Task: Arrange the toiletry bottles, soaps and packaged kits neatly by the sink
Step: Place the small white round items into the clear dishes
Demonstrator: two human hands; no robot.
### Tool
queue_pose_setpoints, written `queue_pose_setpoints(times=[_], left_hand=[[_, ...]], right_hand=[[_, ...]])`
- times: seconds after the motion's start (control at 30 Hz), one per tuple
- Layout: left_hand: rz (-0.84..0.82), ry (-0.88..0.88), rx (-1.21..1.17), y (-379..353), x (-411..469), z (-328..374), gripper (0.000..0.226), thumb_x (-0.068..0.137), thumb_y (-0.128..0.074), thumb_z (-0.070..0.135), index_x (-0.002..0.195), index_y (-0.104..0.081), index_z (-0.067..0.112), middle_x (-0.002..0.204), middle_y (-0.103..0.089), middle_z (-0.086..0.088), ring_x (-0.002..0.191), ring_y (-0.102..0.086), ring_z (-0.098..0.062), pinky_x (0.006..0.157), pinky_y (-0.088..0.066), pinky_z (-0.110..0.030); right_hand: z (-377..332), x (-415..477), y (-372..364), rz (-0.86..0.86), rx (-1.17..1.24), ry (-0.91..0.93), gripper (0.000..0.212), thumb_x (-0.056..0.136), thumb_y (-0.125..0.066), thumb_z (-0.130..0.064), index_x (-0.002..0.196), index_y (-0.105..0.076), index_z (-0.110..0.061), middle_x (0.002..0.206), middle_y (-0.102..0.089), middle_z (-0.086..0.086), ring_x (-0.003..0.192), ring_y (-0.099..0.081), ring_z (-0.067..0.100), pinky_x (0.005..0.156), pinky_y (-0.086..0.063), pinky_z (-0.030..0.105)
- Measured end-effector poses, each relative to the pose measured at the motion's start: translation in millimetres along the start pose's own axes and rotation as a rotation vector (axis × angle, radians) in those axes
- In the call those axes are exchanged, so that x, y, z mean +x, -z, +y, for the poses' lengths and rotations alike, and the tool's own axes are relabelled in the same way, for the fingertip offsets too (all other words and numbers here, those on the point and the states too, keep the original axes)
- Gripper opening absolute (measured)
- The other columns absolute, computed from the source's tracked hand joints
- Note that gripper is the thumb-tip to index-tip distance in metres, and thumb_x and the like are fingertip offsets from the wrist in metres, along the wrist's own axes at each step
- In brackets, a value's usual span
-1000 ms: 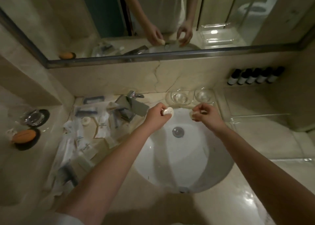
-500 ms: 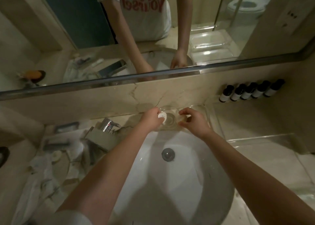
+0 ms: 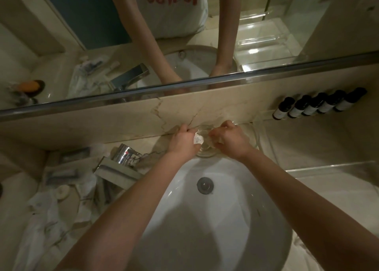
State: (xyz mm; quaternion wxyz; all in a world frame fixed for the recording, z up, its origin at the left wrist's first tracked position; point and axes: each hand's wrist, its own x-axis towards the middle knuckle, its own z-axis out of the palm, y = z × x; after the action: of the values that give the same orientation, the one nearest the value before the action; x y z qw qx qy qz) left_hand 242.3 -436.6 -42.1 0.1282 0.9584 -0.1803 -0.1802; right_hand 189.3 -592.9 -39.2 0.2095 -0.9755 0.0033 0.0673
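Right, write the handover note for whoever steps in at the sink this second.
Left hand: grip closed on a small white round packet, held over the glass dish behind the sink.
Right hand: fingers curled at the same dish; whether it holds anything can't be told.
Done: five dark bottles lined up against the wall, far right.
Left: the heap of packaged kits left of the tap is still jumbled; sort and line those up. A second white round piece lies among them.
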Motion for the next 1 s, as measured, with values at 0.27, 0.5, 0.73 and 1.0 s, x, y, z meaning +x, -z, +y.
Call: queue_pose_setpoints(times=[0.27,0.5,0.73,1.0], left_hand=[[-0.120,-0.019,-0.052,2.5,8.2,-5.1,0.054,0.079,-0.066,0.026,0.130,-0.049,0.028,0.139,-0.033,-0.009,0.123,-0.045,-0.030,0.102,-0.041,-0.038],[-0.001,0.010,-0.151,-8.9,8.5,-8.0,0.046,0.074,-0.071,0.024,0.116,-0.056,0.013,0.130,-0.044,-0.012,0.119,-0.047,-0.029,0.093,-0.044,-0.034],[-0.015,0.006,-0.210,-7.8,10.9,-15.0,0.056,0.069,-0.077,0.025,0.121,-0.058,0.017,0.127,-0.045,-0.011,0.118,-0.048,-0.027,0.099,-0.042,-0.035],[-0.024,-0.025,-0.256,-8.6,12.4,-15.8,0.051,0.073,-0.075,0.018,0.122,-0.059,0.015,0.126,-0.047,-0.014,0.119,-0.047,-0.028,0.100,-0.040,-0.030]], right_hand=[[3.4,-2.1,-3.6,-0.012,-0.168,-0.013,0.052,0.079,-0.064,-0.043,0.127,-0.055,-0.026,0.128,-0.052,0.000,0.121,-0.039,0.026,0.090,-0.033,0.037],[-1.7,10.4,-8.4,-0.020,-0.211,-0.066,0.052,0.076,-0.064,-0.048,0.119,-0.056,-0.022,0.125,-0.047,0.004,0.118,-0.037,0.027,0.092,-0.034,0.038],[-2.1,10.4,-14.6,-0.008,-0.151,-0.113,0.059,0.071,-0.065,-0.058,0.122,-0.058,-0.031,0.132,-0.044,0.002,0.121,-0.036,0.028,0.097,-0.031,0.041],[3.5,11.5,-8.8,-0.002,-0.181,-0.110,0.051,0.073,-0.064,-0.054,0.121,-0.058,-0.037,0.134,-0.043,0.001,0.122,-0.035,0.028,0.096,-0.032,0.039]])
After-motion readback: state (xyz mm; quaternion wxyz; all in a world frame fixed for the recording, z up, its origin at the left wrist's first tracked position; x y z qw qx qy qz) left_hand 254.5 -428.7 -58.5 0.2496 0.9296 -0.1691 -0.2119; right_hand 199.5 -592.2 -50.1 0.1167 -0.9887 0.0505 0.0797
